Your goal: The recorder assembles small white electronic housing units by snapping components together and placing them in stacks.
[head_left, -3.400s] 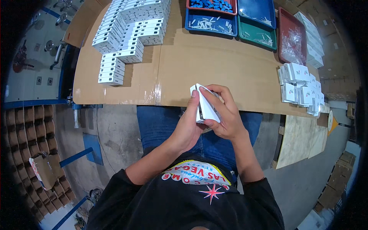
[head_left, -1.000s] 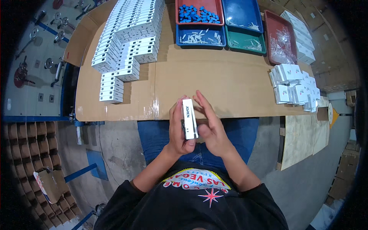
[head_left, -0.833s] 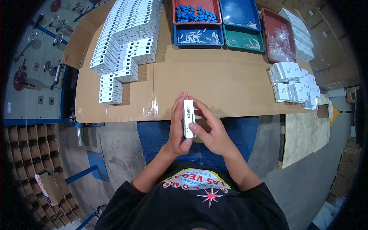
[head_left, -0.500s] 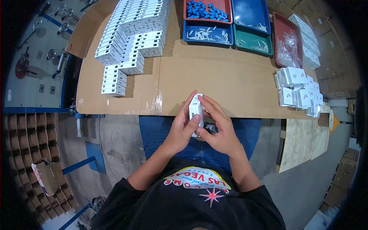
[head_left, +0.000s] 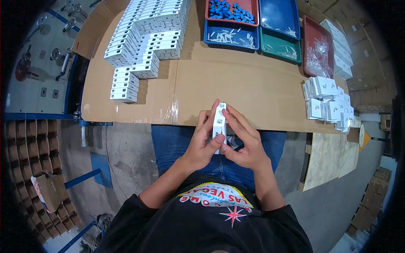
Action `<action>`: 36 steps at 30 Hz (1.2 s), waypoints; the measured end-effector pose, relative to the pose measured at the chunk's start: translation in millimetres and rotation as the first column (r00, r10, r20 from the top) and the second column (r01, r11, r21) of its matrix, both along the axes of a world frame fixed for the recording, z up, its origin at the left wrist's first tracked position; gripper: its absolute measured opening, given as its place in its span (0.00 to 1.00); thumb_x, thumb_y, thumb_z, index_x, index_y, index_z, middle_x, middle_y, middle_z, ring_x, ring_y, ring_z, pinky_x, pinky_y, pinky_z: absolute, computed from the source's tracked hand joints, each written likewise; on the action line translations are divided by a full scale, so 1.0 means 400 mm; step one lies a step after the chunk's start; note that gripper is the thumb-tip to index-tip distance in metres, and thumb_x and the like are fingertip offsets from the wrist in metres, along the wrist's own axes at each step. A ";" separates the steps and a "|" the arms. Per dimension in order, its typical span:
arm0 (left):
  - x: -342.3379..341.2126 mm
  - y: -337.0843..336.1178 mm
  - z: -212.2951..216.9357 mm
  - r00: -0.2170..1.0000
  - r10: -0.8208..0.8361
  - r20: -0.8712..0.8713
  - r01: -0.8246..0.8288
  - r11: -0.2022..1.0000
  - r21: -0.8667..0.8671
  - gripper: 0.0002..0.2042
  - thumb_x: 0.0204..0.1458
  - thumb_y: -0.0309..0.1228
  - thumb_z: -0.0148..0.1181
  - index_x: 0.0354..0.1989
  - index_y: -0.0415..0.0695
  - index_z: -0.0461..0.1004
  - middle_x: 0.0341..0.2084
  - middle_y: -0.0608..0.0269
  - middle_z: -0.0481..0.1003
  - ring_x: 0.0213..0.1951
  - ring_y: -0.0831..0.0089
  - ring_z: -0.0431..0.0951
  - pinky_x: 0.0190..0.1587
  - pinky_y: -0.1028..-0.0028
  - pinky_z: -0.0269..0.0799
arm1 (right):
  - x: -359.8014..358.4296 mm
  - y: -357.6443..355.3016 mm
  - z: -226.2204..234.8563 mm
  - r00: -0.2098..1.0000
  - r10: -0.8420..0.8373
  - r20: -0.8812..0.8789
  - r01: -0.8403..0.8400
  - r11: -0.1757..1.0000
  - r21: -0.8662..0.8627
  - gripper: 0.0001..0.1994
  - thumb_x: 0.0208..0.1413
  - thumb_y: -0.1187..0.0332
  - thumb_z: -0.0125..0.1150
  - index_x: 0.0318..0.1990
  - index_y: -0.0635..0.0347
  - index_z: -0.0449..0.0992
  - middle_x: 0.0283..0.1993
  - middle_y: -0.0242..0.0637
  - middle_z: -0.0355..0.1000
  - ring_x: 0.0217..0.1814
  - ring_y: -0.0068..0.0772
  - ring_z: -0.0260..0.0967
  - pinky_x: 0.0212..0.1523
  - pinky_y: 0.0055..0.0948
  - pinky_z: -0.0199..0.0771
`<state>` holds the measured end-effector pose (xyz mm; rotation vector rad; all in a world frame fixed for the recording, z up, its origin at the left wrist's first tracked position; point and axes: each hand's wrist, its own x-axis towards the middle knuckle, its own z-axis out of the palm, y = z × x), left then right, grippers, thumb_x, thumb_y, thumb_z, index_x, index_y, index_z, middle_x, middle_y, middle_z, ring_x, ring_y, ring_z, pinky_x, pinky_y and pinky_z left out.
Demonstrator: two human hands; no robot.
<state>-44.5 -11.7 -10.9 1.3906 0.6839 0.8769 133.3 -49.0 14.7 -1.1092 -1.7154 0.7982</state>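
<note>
A: Holding the small white carton [head_left: 220,123] calls for what grip?

B: Both hands are clamped on it. The left hand [head_left: 203,145] pinches its lower end between thumb and fingers; the right hand [head_left: 244,141] presses fingertips along its long side. The carton stands on end just in front of the near edge of the bench [head_left: 253,90], above the lap.

A: How does it handle?

B: Judged light, thin-walled and easily crushed. Take hold at the corners and edges, where the card is stiffest; avoid squeezing the broad faces.

A: Nearby stock?

B: Stacked white cartons [head_left: 143,46] at the far left of the bench.
</note>
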 end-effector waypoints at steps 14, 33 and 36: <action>0.018 -0.001 -0.001 0.984 0.162 -0.071 -0.156 0.984 0.086 0.34 0.66 0.41 0.56 0.76 0.40 0.51 0.53 0.53 0.63 0.52 0.66 0.68 0.56 0.70 0.68 | -0.028 0.004 -0.019 0.985 -0.065 0.162 0.061 0.998 0.033 0.38 0.53 0.75 0.64 0.73 0.65 0.59 0.74 0.63 0.57 0.72 0.60 0.63 0.68 0.44 0.68; 0.044 -0.049 -0.034 0.960 0.278 -0.029 -0.279 0.958 -0.061 0.25 0.67 0.37 0.54 0.69 0.40 0.60 0.53 0.54 0.68 0.52 0.66 0.71 0.56 0.69 0.68 | -0.048 -0.013 -0.021 0.973 -0.092 0.211 0.089 0.996 0.027 0.32 0.59 0.81 0.55 0.72 0.69 0.56 0.72 0.61 0.60 0.69 0.58 0.67 0.62 0.41 0.76; 0.041 -0.046 -0.016 0.961 0.273 -0.037 -0.274 0.960 -0.049 0.26 0.67 0.37 0.53 0.69 0.40 0.59 0.55 0.54 0.67 0.53 0.67 0.70 0.56 0.69 0.68 | -0.051 -0.006 -0.010 0.980 -0.084 0.182 0.081 0.996 0.028 0.31 0.60 0.81 0.55 0.72 0.68 0.58 0.72 0.60 0.61 0.69 0.57 0.67 0.63 0.42 0.75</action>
